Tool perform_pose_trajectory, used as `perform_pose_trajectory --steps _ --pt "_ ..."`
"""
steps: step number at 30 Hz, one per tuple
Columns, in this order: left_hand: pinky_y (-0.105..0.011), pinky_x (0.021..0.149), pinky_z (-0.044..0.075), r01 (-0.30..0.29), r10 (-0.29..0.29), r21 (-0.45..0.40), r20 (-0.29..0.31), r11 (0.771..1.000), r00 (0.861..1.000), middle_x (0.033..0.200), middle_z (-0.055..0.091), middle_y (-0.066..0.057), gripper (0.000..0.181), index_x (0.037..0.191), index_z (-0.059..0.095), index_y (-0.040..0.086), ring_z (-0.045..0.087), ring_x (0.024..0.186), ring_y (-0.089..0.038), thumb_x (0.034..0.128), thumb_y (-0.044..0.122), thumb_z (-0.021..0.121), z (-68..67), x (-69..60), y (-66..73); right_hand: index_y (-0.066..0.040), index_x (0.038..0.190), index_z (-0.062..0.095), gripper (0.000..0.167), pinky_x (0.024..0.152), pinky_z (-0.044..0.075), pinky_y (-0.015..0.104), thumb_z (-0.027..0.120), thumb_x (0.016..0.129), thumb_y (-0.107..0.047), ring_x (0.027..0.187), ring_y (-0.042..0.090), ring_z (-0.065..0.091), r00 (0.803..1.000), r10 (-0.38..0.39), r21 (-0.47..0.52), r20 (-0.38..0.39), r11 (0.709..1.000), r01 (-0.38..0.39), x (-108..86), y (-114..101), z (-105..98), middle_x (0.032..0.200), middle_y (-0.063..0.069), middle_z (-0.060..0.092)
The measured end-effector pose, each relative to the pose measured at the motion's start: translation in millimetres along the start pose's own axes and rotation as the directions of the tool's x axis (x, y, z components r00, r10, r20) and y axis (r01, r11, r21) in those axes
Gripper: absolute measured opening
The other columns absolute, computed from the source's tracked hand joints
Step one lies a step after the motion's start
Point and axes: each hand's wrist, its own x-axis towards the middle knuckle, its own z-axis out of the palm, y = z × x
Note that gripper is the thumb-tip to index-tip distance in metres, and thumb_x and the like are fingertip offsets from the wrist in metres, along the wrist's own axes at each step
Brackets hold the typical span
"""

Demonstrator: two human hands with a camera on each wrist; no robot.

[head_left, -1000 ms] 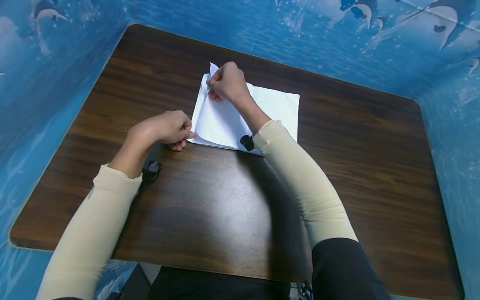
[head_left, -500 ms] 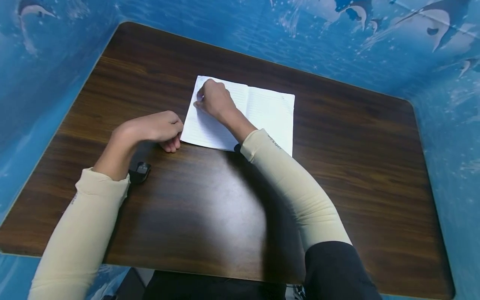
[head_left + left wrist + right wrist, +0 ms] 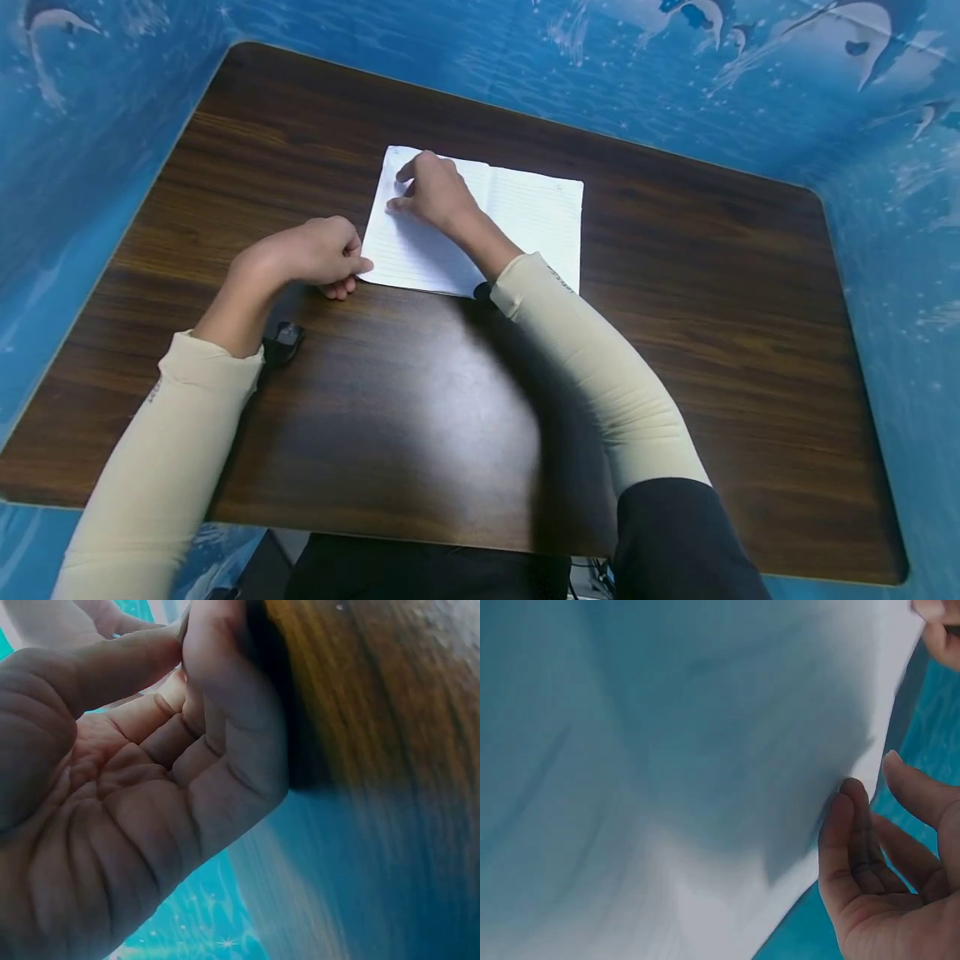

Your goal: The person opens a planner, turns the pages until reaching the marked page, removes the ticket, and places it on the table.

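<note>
An open notebook (image 3: 534,218) with lined white pages lies flat at the middle back of the table. At its near left corner my left hand (image 3: 318,252) pinches the edge between thumb and index finger; the left wrist view shows this hand (image 3: 142,769) with its other fingers folded. Over the left page is my right hand (image 3: 441,196), fingers bent, thumb apart from them. In the right wrist view the right hand (image 3: 892,877) has nothing between thumb and fingers, its fingertips at the edge of the page (image 3: 667,750).
The dark wooden table (image 3: 712,350) extends around the notebook. Blue walls (image 3: 525,50) with dolphin pictures stand behind and at both sides. A small black device (image 3: 285,340) sits at my left wrist.
The page that my right hand was lifting by its corner now lies flat on the left side. My right hand has moved down and its thumb and fingers have parted. The left hand stays near the corner.
</note>
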Motion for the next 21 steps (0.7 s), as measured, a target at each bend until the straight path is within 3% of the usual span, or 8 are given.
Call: perform_pose_trajectory --steps 4,10,16,21 --pt "-0.033 0.066 0.056 0.003 -0.004 0.013 0.010 1.000 1.000 0.073 0.068 -0.008 0.033 0.087 0.066 0.000 0.064 0.064 -0.019 0.1127 0.017 0.056 -1.0 0.8 -0.9 -0.008 0.143 0.069 0.046 0.092 0.055 0.026 0.077 0.101 -0.027 0.107 0.014 0.072 1.000 0.013 0.048 -0.016 0.999 -0.012 -9.2 12.9 -20.6 0.134 0.007 0.077" --pt "-0.033 0.067 0.056 0.006 -0.006 0.023 0.010 1.000 1.000 0.074 0.068 -0.009 0.031 0.088 0.065 -0.001 0.065 0.064 -0.020 0.1122 0.016 0.057 -1.3 2.0 -2.6 -0.009 0.145 0.068 0.047 0.088 0.053 0.027 0.074 0.104 -0.030 0.104 0.013 0.066 0.997 0.055 0.019 -0.049 0.998 -0.054 -22.5 39.5 -54.0 0.132 0.007 0.075" --pt "-0.032 0.066 0.057 -0.006 0.006 0.021 0.009 1.000 1.000 0.074 0.068 -0.009 0.030 0.088 0.065 -0.002 0.065 0.063 -0.019 0.1119 0.014 0.057 0.2 3.0 -2.4 -0.010 0.145 0.067 0.048 0.098 0.054 0.029 0.073 0.104 -0.033 0.115 0.015 0.065 0.989 0.137 0.004 -0.058 0.991 -0.137 -33.2 65.2 -72.7 0.141 0.006 0.072" --pt "-0.032 0.065 0.057 -0.014 0.014 0.022 0.006 1.000 1.000 0.074 0.068 -0.009 0.029 0.089 0.066 -0.002 0.065 0.063 -0.019 0.1117 0.014 0.058 -0.1 4.5 -3.1 -0.008 0.146 0.067 0.050 0.103 0.054 0.033 0.073 0.104 -0.034 0.122 0.018 0.065 0.987 0.149 0.012 -0.063 0.989 -0.148 -39.7 78.8 -81.1 0.144 0.007 0.071"
